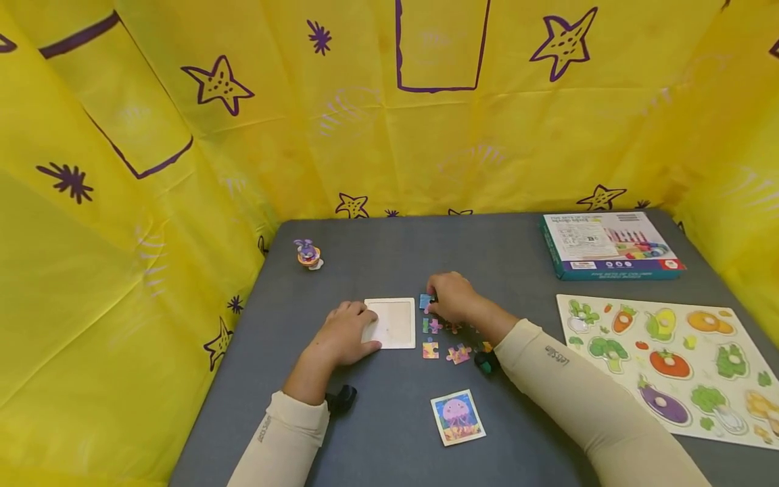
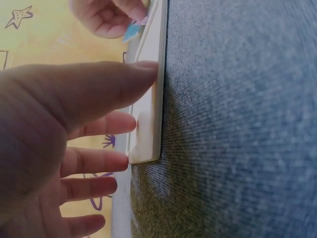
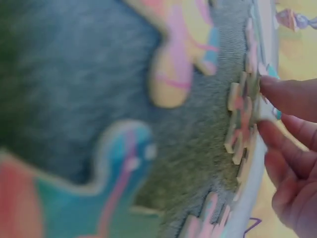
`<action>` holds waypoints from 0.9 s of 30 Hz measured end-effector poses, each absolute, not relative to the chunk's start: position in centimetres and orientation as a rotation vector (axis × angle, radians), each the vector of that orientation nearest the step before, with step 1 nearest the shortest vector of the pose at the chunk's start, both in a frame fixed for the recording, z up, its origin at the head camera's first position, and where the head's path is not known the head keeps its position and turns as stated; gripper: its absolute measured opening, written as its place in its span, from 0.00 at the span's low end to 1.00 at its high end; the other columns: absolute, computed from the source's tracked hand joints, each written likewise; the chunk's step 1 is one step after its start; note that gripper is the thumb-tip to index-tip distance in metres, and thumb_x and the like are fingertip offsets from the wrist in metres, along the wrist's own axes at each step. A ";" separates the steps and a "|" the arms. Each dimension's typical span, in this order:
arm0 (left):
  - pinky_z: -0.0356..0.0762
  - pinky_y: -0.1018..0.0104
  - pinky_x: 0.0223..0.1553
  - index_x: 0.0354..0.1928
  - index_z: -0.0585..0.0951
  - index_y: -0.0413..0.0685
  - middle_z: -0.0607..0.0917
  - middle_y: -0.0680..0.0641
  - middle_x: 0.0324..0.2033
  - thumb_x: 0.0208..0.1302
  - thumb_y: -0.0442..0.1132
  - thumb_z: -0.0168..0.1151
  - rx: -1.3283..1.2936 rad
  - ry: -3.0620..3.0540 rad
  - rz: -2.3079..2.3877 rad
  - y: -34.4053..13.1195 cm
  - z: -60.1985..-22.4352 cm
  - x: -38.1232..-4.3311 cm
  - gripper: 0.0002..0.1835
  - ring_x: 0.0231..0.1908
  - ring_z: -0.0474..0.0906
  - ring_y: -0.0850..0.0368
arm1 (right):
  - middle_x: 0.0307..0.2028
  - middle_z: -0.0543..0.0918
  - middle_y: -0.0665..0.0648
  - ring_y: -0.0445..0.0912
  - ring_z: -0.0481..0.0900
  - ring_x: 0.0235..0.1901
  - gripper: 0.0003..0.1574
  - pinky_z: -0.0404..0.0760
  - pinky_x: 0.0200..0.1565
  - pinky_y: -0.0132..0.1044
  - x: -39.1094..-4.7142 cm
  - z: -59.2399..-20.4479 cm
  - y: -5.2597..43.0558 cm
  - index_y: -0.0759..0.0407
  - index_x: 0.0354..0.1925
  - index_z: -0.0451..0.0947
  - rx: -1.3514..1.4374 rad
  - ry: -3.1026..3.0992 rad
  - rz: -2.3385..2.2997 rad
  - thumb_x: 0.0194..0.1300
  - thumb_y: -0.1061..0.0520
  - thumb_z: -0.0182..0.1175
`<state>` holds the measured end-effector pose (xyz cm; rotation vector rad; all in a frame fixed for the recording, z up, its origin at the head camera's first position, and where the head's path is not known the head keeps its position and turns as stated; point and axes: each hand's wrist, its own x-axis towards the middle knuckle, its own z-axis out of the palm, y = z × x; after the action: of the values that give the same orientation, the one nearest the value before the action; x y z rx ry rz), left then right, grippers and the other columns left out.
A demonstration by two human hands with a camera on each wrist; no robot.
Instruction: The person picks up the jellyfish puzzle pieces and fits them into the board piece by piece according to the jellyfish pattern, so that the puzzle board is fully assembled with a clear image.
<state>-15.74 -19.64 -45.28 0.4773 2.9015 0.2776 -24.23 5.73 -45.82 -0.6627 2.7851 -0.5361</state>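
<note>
My left hand point(image 1: 348, 333) rests at the left side of a pale wooden puzzle tray point(image 1: 410, 325). In the left wrist view its thumb point(image 2: 114, 87) lies on the tray's near edge, while the index and middle fingertips touch the other side and the remaining fingers extend loosely. Just right of the tray, my right hand point(image 1: 453, 297) pinches a blue and pink puzzle piece point(image 2: 131, 32) between thumb and fingers. Loose jigsaw pieces, among them a yellow one point(image 1: 430, 350) and an orange-pink one point(image 1: 458, 354), lie below and partly under that hand.
A small jellyfish picture card point(image 1: 458, 417) lies nearer me. On the right are a vegetable peg board point(image 1: 654, 345) and a boxed game point(image 1: 611, 245). A purple toy figure point(image 1: 308, 253) stands at the back left. Yellow patterned cloth point(image 1: 377, 149) surrounds the grey table point(image 1: 377, 260).
</note>
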 end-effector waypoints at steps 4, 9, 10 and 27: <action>0.65 0.41 0.67 0.61 0.80 0.47 0.78 0.40 0.62 0.63 0.55 0.71 0.499 2.901 0.282 -19.7 -45.4 -15.6 0.29 0.64 0.70 0.40 | 0.32 0.82 0.53 0.47 0.78 0.31 0.07 0.78 0.37 0.40 -24.9 -45.5 5.4 0.57 0.39 0.82 -0.594 2.714 -0.736 0.66 0.57 0.69; 0.67 0.41 0.66 0.61 0.80 0.47 0.78 0.40 0.62 0.63 0.56 0.71 0.504 2.933 0.284 -19.9 -45.8 -15.5 0.30 0.64 0.71 0.40 | 0.34 0.84 0.53 0.46 0.79 0.32 0.04 0.78 0.36 0.38 -25.1 -45.2 3.8 0.55 0.38 0.84 -0.554 2.596 -0.878 0.65 0.57 0.68; 0.67 0.41 0.65 0.61 0.80 0.48 0.78 0.41 0.62 0.62 0.56 0.71 0.499 2.941 0.280 -19.9 -45.8 -15.5 0.30 0.64 0.71 0.40 | 0.33 0.84 0.52 0.46 0.79 0.33 0.03 0.78 0.37 0.38 -25.1 -45.3 3.3 0.55 0.38 0.84 -0.568 2.578 -0.882 0.65 0.57 0.68; 0.68 0.43 0.64 0.62 0.80 0.49 0.82 0.42 0.59 0.62 0.54 0.72 0.507 2.969 0.347 -20.0 -46.1 -15.0 0.29 0.61 0.73 0.41 | 0.34 0.83 0.51 0.49 0.77 0.38 0.06 0.77 0.43 0.42 -24.9 -46.6 -4.0 0.50 0.34 0.82 -0.736 2.723 -0.575 0.66 0.51 0.68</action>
<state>-15.00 -20.02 -46.08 0.5073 2.9686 0.3474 -24.95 -4.04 -46.61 -0.7357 2.7226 -0.5748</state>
